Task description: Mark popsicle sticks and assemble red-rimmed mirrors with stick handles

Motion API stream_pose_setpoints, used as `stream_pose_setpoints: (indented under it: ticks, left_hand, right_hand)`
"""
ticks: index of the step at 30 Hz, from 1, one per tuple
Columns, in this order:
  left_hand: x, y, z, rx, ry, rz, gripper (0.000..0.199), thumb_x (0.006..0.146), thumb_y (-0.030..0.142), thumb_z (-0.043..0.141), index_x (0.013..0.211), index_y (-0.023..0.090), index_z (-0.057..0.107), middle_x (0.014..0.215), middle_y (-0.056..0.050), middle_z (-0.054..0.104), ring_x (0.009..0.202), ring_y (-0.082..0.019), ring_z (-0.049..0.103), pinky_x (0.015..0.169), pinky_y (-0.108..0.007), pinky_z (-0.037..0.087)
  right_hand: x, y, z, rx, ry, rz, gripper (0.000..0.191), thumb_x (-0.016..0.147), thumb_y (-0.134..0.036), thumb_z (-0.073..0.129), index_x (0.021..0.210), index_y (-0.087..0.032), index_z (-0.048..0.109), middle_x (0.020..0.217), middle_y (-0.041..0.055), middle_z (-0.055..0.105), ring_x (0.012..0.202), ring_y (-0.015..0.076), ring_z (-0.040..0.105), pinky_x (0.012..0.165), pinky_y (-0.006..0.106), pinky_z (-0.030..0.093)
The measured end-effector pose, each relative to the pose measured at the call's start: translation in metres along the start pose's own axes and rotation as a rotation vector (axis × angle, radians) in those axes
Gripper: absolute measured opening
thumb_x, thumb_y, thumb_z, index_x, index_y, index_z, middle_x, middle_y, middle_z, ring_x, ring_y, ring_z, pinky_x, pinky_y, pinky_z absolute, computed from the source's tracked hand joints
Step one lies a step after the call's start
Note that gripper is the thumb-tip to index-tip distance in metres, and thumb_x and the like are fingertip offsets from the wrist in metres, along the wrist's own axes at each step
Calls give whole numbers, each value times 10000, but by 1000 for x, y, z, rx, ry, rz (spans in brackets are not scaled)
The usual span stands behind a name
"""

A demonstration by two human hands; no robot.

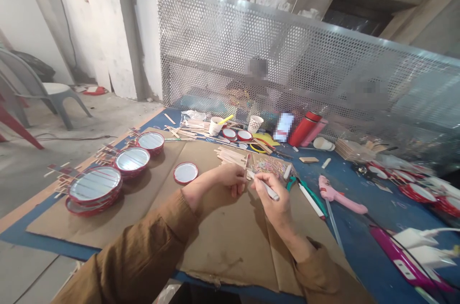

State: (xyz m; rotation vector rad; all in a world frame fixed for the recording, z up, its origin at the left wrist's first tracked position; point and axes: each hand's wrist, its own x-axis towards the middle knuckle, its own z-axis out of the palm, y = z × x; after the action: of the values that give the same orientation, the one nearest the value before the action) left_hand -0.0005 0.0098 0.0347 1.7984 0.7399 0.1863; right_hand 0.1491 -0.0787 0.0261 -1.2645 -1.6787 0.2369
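My left hand (233, 178) pinches a thin wooden craft stick (247, 162) upright over the cardboard sheet (223, 237). In my right hand (275, 201) is a white marker (268, 189), its tip close to the stick; whether they touch I cannot tell. Just beyond both hands lie loose craft sticks (230, 155) and a pile of small coloured pieces (269, 166). A round red-rimmed lid (186, 172) rests flat left of my left hand. To the right of my right hand are teal-handled pliers (309, 190) and another white marker (312, 201).
Stacked red-rimmed discs (95, 184) with sticks stand on the left. Paper cups (255, 123), a red bottle (304, 129) and a phone (283, 126) line the back. A pink glue gun (341, 197) and purple power strip (398, 258) lie right. A perforated metal panel (215, 40) stands behind.
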Motion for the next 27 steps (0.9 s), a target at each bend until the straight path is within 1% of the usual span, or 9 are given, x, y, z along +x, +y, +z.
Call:
stream_pose_setpoints:
  ticks: [6, 10, 13, 20, 22, 24, 27]
  left_hand:
    - [-3, 4, -1, 55, 19, -11, 222, 829, 112, 440, 629, 136, 532, 493, 38, 554, 431, -66, 545, 471, -163, 420]
    - [-2, 1, -1, 14, 10, 21, 208, 840, 145, 433, 655, 139, 529, 491, 34, 559, 442, -68, 550, 488, -165, 433]
    - [-1, -1, -1, -11, 15, 24, 193, 837, 145, 432, 668, 139, 526, 500, 32, 566, 455, -73, 560, 496, -169, 439]
    - [-2, 0, -2, 15, 14, 9, 176, 829, 162, 464, 669, 138, 532, 495, 34, 561, 454, -76, 566, 485, -165, 429]
    - [-3, 0, -2, -10, 16, 14, 154, 822, 162, 473, 679, 141, 524, 500, 39, 560, 448, -72, 564, 483, -162, 425]
    - [-2, -1, -1, -48, 8, 23, 135, 818, 159, 477, 688, 142, 512, 514, 42, 564, 444, -68, 563, 484, -163, 427]
    - [0, -5, 0, -82, -8, 16, 121, 819, 145, 461, 707, 140, 505, 538, 42, 569, 446, -66, 568, 471, -160, 420]
  right_hand:
    - [0, 2, 1, -18, -26, 1, 194, 876, -349, 505, 845, -181, 597, 689, 8, 648, 569, 118, 570, 536, 214, 441]
    - [0, 3, 0, -57, 25, 29, 185, 868, -345, 517, 836, -182, 599, 675, 8, 641, 585, 121, 576, 562, 217, 452]
    - [0, 3, -1, -26, 55, 47, 185, 868, -349, 521, 839, -183, 597, 662, 3, 634, 561, 116, 564, 540, 213, 447]
    - [0, 1, 2, -15, -11, 21, 201, 875, -355, 508, 859, -178, 603, 697, 15, 648, 562, 115, 560, 529, 211, 441]
    - [0, 1, 2, -36, 0, 37, 206, 871, -356, 508, 842, -176, 603, 680, 14, 646, 557, 116, 560, 522, 210, 441]
    - [0, 1, 1, -47, 37, 48, 205, 870, -355, 508, 829, -177, 601, 657, 10, 638, 550, 117, 559, 524, 211, 445]
    - [-1, -1, -2, -29, 71, 40, 192, 875, -348, 507, 840, -181, 596, 662, 8, 635, 563, 120, 563, 543, 217, 457]
